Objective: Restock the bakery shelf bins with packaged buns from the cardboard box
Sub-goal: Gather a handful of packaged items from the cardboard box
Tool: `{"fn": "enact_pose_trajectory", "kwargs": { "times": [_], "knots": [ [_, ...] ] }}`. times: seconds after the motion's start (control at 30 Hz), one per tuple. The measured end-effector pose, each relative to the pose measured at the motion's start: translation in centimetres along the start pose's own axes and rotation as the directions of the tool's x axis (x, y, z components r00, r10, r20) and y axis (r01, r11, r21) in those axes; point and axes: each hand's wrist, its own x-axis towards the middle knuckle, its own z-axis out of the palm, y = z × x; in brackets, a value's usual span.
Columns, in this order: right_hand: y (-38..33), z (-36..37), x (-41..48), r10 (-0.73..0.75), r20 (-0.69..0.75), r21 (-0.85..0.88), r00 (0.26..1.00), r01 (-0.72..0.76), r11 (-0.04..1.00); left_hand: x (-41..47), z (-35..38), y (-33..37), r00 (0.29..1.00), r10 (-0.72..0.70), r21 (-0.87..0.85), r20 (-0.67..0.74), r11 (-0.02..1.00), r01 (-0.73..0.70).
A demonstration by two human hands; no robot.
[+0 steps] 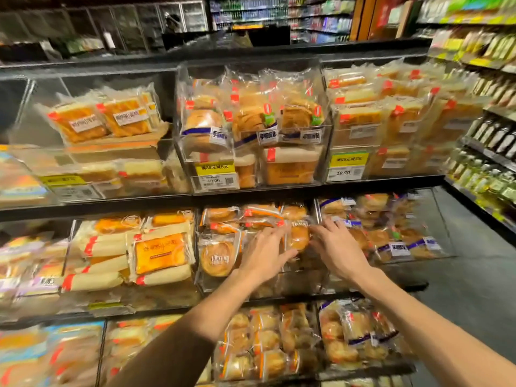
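Both hands are reaching into the middle clear bin (205, 284) on the second shelf (111, 209). The left hand (265, 252) is lying on the packs there, its fingers (275, 233) straight and close together, touching the left side of a packaged bun (299, 236). The right hand (337, 250) is touching the bun's right side, fingers (321, 229) spread. The bun is standing between the two hands, inside the bin.

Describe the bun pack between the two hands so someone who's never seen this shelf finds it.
On the middle shelf, find the clear centre bin both hands reach into. The bun pack sits at its right side, between the left hand and right hand. Unlike the flat round pastry with white lettering further left, it is a plump golden bun in clear wrap.
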Motion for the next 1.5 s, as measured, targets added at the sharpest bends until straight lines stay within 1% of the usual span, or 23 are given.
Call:
{"fn": "enact_pose_trajectory", "kwargs": {
  "times": [0.1, 0.2, 0.3, 0.37, 0.47, 0.6, 0.63, 0.73, 0.8, 0.9, 1.0, 1.07, 1.17, 1.2, 1.23, 1.3, 1.37, 1.4, 1.43, 1.5],
  "knots": [
    [0.0, 0.5, 0.1, -0.022, 0.028, -0.079, 0.999, 0.024, 0.997, 0.7, 0.5, -0.7, 0.999, -0.009, 0.162, 0.036, 0.987, 0.003],
    [-0.3, 0.8, 0.3, 0.018, 0.098, -0.162, 0.995, -0.002, 0.987, 0.8, 0.5, -0.8, 0.997, -0.005, 0.338, 0.079, 0.941, -0.022],
    [-0.7, 0.6, 0.4, 0.026, 0.095, -0.16, 0.995, -0.011, 0.987, 0.4, 0.7, -0.3, 0.997, 0.015, 0.425, 0.074, 0.904, -0.045],
    [-0.5, 0.4, 0.2, 0.009, 0.078, -0.124, 0.997, 0.001, 0.992, 0.0, 0.8, -0.1, 0.996, -0.004, 0.434, 0.084, 0.9, -0.033],
    [0.3, 0.5, -0.7, -0.081, 0.034, -0.108, 0.996, 0.084, 0.991, -1.0, 0.7, -0.1, 0.998, -0.036, 0.386, 0.044, 0.922, 0.016],
    [0.6, 0.0, -1.9, -0.158, -0.055, -0.118, 0.986, 0.15, 0.982, -2.0, 0.4, -0.4, 1.0, -0.003, 0.352, -0.022, 0.936, 0.011],
    [0.5, 0.0, -2.1, -0.165, -0.058, -0.129, 0.985, 0.156, 0.979, -2.2, 0.2, -0.4, 0.999, 0.004, 0.349, -0.033, 0.937, 0.008],
    [-0.2, 0.0, -2.6, -0.103, 0.009, -0.125, 0.995, 0.103, 0.987, -3.2, 0.0, -0.5, 0.998, -0.005, 0.31, -0.059, 0.95, 0.024],
    [-1.0, -0.3, -2.7, -0.083, 0.008, -0.115, 0.997, 0.083, 0.99, -4.0, -0.7, -0.5, 0.997, -0.013, 0.258, -0.073, 0.966, 0.032],
    [-3.9, -1.4, -2.6, -0.175, 0.012, -0.106, 0.984, 0.176, 0.979, -6.4, -4.0, -1.0, 0.995, 0.008, 0.244, -0.102, 0.97, 0.018],
    [-9.0, -2.0, -2.6, -0.325, 0.008, -0.008, 0.946, 0.326, 0.945, -11.0, -9.7, -2.9, 0.983, 0.034, 0.293, -0.182, 0.956, 0.021],
    [-13.9, -1.6, -3.1, -0.439, 0.017, 0.066, 0.898, 0.437, 0.897, -15.5, -13.9, -5.0, 0.967, 0.001, 0.294, -0.254, 0.953, 0.076],
    [-23.6, 0.2, -4.7, -0.619, 0.009, 0.17, 0.786, 0.609, 0.775, -24.7, -19.3, -8.8, 0.916, 0.001, 0.351, -0.401, 0.924, 0.152],
    [-27.2, 1.1, -5.4, -0.677, 0.018, 0.221, 0.736, 0.657, 0.72, -28.3, -21.0, -9.8, 0.903, -0.033, 0.38, -0.428, 0.9, 0.213],
    [-31.0, 2.1, -6.1, -0.731, 0.042, 0.283, 0.681, 0.693, 0.663, -31.9, -22.4, -10.7, 0.889, -0.102, 0.404, -0.447, 0.863, 0.302],
    [-39.1, 3.5, -8.2, -0.812, 0.067, 0.409, 0.58, 0.726, 0.553, -39.2, -25.0, -12.3, 0.836, -0.273, 0.411, -0.476, 0.772, 0.486],
    [-47.2, 4.9, -10.7, -0.884, 0.022, 0.517, 0.468, 0.751, 0.41, -46.5, -26.8, -13.9, 0.763, -0.394, 0.422, -0.512, 0.658, 0.623],
    [-51.1, 5.4, -12.1, -0.914, 0.002, 0.529, 0.406, 0.775, 0.346, -50.1, -27.4, -15.0, 0.728, -0.438, 0.44, -0.528, 0.592, 0.675],
    [-55.0, 5.8, -13.4, -0.937, -0.008, 0.52, 0.348, 0.802, 0.293, -53.6, -27.8, -16.1, 0.677, -0.494, 0.444, -0.546, 0.515, 0.734],
    [-62.5, 6.9, -16.2, -0.97, -0.027, 0.497, 0.243, 0.845, 0.198, -60.3, -28.3, -18.7, 0.544, -0.597, 0.414, -0.59, 0.354, 0.838]
  ]
}}
